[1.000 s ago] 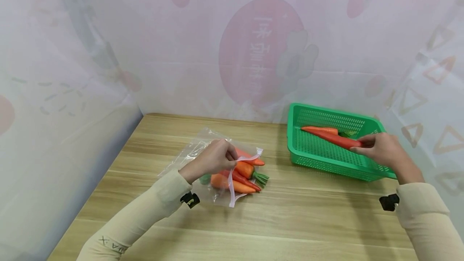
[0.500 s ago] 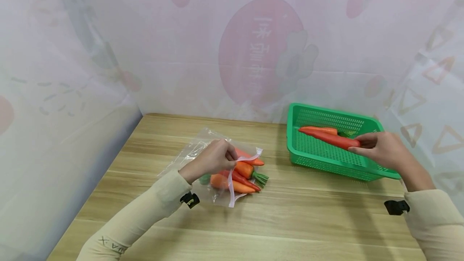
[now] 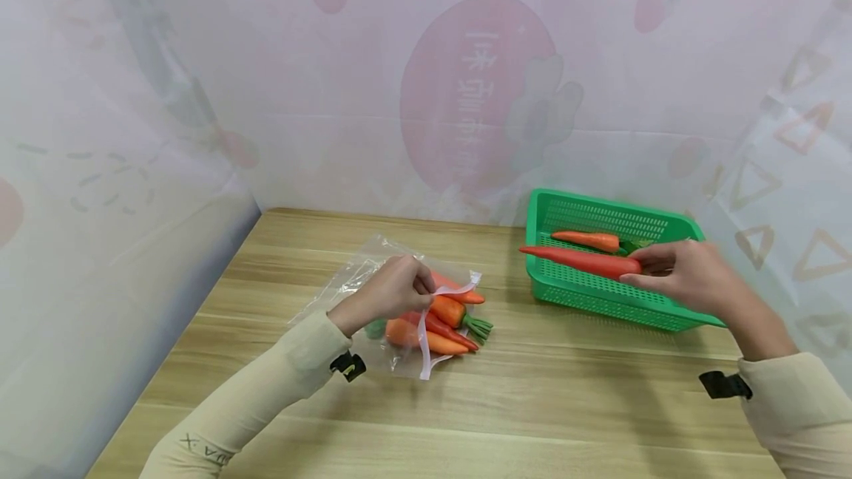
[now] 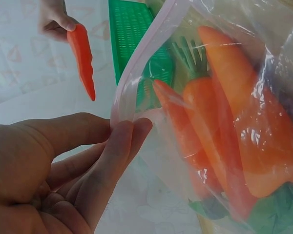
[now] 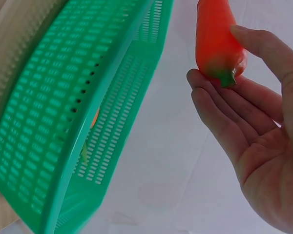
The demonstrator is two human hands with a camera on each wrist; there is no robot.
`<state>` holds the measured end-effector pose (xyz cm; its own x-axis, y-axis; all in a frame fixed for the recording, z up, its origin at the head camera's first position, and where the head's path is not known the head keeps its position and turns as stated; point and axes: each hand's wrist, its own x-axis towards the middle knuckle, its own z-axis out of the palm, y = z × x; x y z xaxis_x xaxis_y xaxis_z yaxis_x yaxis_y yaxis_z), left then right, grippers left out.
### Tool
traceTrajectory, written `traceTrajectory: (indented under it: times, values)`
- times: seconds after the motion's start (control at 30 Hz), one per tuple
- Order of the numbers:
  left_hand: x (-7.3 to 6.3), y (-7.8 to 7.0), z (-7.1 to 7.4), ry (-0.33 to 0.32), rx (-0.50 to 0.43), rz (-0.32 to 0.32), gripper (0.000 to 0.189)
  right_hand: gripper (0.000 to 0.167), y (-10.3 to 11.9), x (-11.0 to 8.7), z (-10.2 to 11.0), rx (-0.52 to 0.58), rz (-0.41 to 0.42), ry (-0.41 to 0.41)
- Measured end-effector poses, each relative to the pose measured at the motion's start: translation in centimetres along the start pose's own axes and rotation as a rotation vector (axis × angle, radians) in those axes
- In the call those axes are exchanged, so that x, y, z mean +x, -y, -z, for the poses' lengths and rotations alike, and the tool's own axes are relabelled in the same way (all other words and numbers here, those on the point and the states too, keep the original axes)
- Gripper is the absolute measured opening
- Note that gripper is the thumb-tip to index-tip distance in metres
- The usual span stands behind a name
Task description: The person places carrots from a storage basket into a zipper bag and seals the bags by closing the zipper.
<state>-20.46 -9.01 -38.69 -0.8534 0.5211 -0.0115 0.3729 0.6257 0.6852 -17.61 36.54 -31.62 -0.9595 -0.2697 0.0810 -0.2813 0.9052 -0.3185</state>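
Note:
My left hand (image 3: 399, 287) pinches the pale zip edge of a clear zip bag (image 3: 379, 246) between thumb and fingers. Several carrots (image 4: 205, 112) lie in the bag, one with green stalks, their ends at its open mouth in the head view. With fingertips and thumb, my right hand (image 3: 685, 272) grips the thick end of a long red carrot (image 3: 579, 260). A short green stub (image 5: 228, 78) marks that end in the right wrist view. The carrot is held above the green basket (image 3: 599, 313), its thin tip pointing left past the near-left rim.
An orange carrot (image 3: 586, 240) with green leaves lies inside the basket, at the back right of the wooden table (image 3: 492, 427). Printed white sheets (image 3: 346, 109) rise behind the table and along both sides.
My right hand has lifted the red carrot and drawn it leftward, so its tip now reaches beyond the basket's left rim. The left hand and bag stay in place.

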Motion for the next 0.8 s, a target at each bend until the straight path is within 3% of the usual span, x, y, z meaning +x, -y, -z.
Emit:
traceTrajectory:
  times: [0.47,0.8]
  values:
    - [0.0,0.0,-0.1,0.014,-0.002,0.000,0.007,0.038,3.4,0.1,-1.2,0.080,0.066,0.047]
    - [0.0,0.0,0.0,0.005,0.017,-0.021,0.008,0.025,5.1,0.4,-3.2,0.096,0.197,0.103]
